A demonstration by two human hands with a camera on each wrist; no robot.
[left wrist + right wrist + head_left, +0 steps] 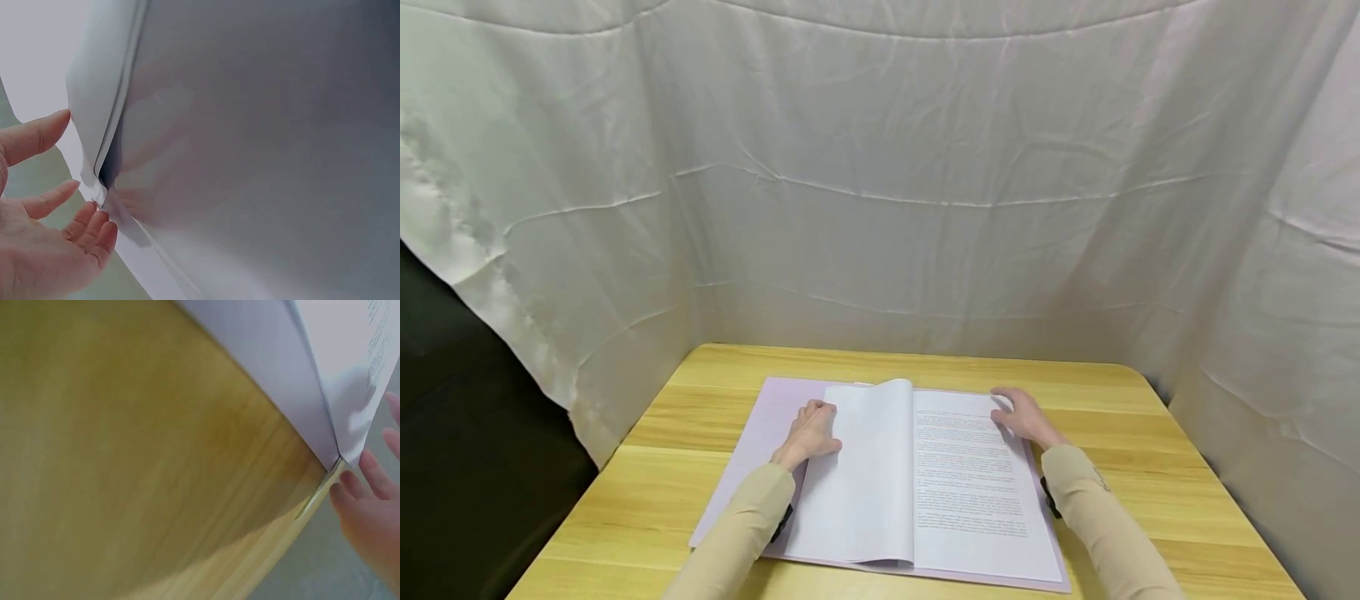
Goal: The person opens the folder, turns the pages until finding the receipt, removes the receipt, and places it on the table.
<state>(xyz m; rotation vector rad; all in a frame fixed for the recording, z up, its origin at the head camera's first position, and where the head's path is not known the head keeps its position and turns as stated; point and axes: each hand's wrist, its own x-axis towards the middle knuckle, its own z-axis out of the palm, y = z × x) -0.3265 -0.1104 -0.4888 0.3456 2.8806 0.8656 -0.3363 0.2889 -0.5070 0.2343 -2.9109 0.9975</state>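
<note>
- A pale grey, creased fabric curtain (895, 250) surrounds the far and side edges of a yellow wood-grain table (647, 492).
- On the table's near half, between the forearms, a pale lilac, flat folder (769, 407) lies open, its left cover spread out; opening it appears done.
- Within the folder, a white, blank-faced paper leaf (872, 475) lies to the left, bulging up beside the middle fold. Its turn looks largely made, but flattening that bulge seems left.
- Right of the fold, a white page of small dark print (970, 483) lies mostly flat, apparently unturned; how many sheets are beneath cannot be told.
- The left hand (808, 435) is at the blank leaf's outer edge, fingers loosely bent and thumb apart. No pinch shows; the wrist view leaves firm contact unclear.
- The right hand (1024, 417) is at the printed page's far right corner, thumb and fingers spread; whether they touch or lift the paper cannot be told.
- Smallest are the black wrist straps (782, 523) below the beige sleeves (737, 533).
</note>
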